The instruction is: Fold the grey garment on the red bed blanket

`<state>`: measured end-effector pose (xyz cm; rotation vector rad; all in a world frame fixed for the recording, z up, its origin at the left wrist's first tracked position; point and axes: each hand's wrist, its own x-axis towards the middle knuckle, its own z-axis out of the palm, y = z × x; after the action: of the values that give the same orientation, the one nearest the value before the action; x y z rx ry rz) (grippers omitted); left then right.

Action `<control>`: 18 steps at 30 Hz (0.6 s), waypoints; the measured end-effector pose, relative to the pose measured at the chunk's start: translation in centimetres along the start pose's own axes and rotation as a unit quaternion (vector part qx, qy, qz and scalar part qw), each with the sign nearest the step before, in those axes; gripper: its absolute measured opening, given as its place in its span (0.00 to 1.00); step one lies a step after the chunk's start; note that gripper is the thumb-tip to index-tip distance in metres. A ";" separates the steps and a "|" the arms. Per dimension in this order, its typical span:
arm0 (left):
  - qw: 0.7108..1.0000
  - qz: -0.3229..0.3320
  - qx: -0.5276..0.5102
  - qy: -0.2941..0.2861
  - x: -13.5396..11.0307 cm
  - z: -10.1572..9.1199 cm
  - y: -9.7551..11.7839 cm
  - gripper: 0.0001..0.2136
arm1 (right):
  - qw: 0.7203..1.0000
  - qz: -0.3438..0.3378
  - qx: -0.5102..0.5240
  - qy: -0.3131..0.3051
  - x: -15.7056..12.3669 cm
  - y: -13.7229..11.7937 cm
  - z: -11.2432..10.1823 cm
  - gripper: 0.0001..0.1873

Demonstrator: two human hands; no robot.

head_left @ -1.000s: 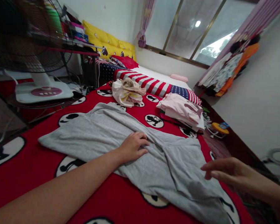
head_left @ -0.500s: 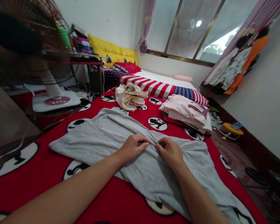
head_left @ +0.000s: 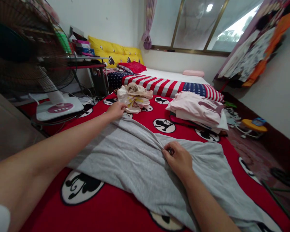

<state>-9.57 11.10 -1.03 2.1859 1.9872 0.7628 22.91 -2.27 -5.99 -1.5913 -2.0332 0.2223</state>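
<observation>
A large grey garment (head_left: 135, 158) lies spread across a red blanket (head_left: 116, 206) printed with black-and-white round figures. My right hand (head_left: 177, 158) pinches a raised fold at the garment's middle. My left hand (head_left: 116, 110) is stretched out to the garment's far edge, fingers curled onto the cloth there, just short of a crumpled cream-coloured pile of clothes (head_left: 134, 96).
A stack of folded pink clothes (head_left: 198, 111) sits at the right of the blanket. A standing fan (head_left: 26, 54) is at the left by a cluttered table. A striped flag-pattern cover (head_left: 169, 86), yellow cushions and hanging clothes (head_left: 253, 54) lie beyond.
My left hand left the middle fold and reached forward to the garment's far edge. My right hand, which came in from the right earlier, keeps its pinch on the fold.
</observation>
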 end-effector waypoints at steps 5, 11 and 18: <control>0.997 0.005 0.031 -0.071 2.2 -0.2 -4.1 0.21 | 1.000 0.003 0.002 -0.001 0.1 0.2 0.1 0.05; 0.994 -0.003 0.060 -0.090 2.2 -0.4 -4.7 0.11 | 1.000 0.012 0.020 -0.002 0.1 0.3 0.0 0.05; 0.997 0.043 0.061 0.008 0.3 -6.6 -4.6 0.15 | 0.988 -0.045 0.130 0.075 -0.1 0.2 -1.0 0.05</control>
<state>-16.49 10.39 2.98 2.3531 2.0104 0.6890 23.61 -2.48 -5.29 -1.3138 -1.8707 0.3117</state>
